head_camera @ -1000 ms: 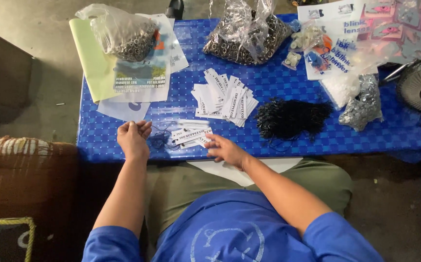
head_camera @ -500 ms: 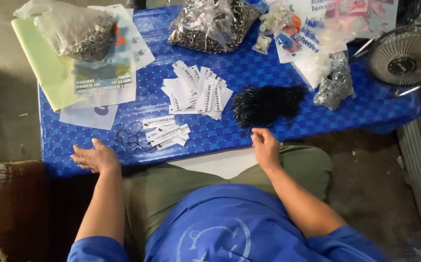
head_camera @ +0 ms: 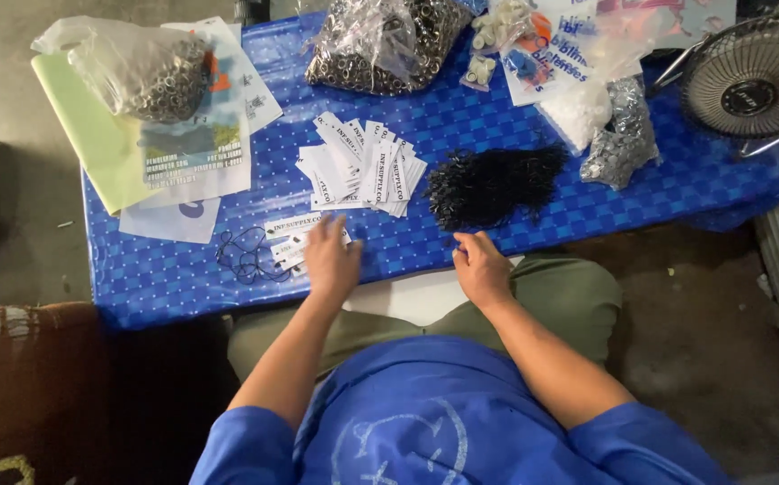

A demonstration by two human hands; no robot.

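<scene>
Left hand [head_camera: 331, 260] has moved onto small tags [head_camera: 286, 241]

Even daylight; glare on plastic bags [head_camera: 380, 40]; dim lower left; slight softness

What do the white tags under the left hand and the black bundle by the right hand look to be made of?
White tags: matte card or paper, flat, stiff-edged. Black bundle: likely thin cord or elastic loops, dull, stringy; too fine to confirm.
</scene>
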